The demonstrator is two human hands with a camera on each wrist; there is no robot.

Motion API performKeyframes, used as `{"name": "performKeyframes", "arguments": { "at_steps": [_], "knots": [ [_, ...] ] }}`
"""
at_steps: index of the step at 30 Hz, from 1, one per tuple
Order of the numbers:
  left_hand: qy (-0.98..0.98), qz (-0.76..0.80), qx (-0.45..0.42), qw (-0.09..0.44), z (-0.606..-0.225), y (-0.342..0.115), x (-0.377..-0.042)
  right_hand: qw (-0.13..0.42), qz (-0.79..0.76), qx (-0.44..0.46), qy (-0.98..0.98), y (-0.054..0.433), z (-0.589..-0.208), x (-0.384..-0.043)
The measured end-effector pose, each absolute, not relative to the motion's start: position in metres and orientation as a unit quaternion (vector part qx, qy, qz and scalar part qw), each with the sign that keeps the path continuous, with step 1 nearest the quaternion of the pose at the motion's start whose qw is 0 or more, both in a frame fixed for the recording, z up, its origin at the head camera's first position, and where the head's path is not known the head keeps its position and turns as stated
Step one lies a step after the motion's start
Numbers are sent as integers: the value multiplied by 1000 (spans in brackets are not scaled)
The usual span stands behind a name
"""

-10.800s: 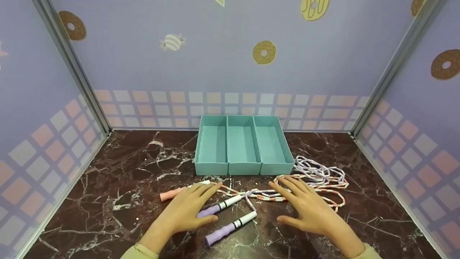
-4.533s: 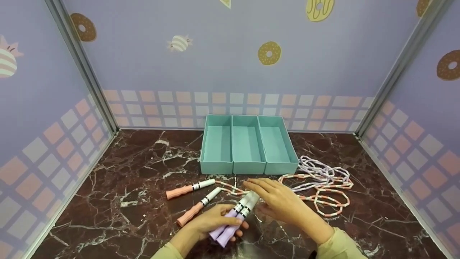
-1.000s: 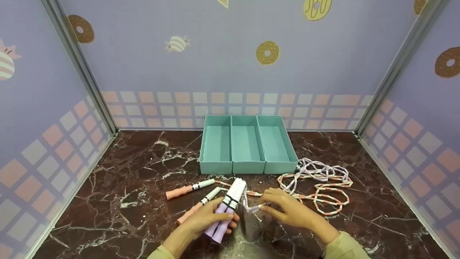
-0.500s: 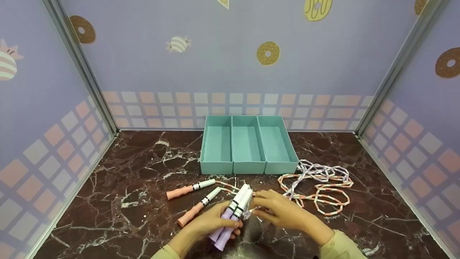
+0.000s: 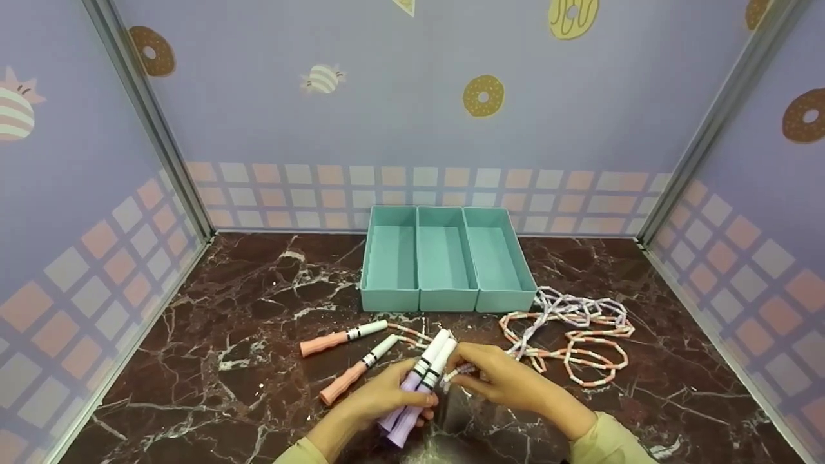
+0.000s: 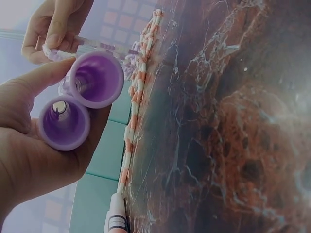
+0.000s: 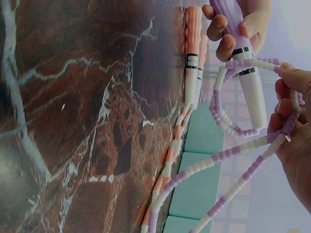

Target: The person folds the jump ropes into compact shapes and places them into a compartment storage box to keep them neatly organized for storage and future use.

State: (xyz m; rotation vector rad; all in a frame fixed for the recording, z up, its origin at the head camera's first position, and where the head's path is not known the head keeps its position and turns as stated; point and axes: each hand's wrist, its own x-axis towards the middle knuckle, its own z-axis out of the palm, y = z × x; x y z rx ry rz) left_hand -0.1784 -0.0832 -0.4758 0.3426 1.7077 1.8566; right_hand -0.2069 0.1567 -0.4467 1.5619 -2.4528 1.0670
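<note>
My left hand (image 5: 380, 394) grips the two purple-and-white jump rope handles (image 5: 412, 406) side by side, white ends pointing up and away. Their hollow purple ends (image 6: 99, 80) face the left wrist camera. Just right of the white tips, my right hand (image 5: 506, 380) pinches the purple-and-white beaded rope (image 7: 226, 154). In the right wrist view, a loop of this rope curves round beside the handles, and two strands run down from the fingers. On the table left of my hands lie two orange-and-white jump rope handles (image 5: 351, 381), their orange beaded rope (image 5: 596, 385) trailing right.
A teal tray with three compartments (image 5: 448, 301) stands behind the hands, nothing inside it. Purple and orange beaded ropes lie tangled together (image 5: 573, 314) right of the tray. Patterned walls (image 5: 412, 129) enclose the dark marbled table (image 5: 213, 386) at the back and sides.
Earlier both hands were spread over the table; the purple handles have since been gathered into my left hand. Over the last second my right hand brought the beaded rope leftward, closer to the handles.
</note>
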Motion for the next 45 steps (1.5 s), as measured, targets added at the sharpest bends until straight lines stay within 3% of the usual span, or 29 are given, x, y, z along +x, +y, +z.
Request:
{"name": "performKeyframes", "arguments": {
  "at_steps": [9, 16, 27, 45],
  "knots": [
    [683, 668, 146, 258, -476, -75, -179, 28, 337, 497, -799, 148, -447, -207],
    [725, 633, 148, 227, -475, -70, -177, -11, 340, 458, -821, 145, -446, -206],
    [768, 592, 152, 189, -475, -59, -179, -1, 346, 452, -822, 142, -446, -206],
    [776, 570, 178, 206, -477, -61, -181, -29, 293, 460, -838, 147, -441, -204]
  ]
}}
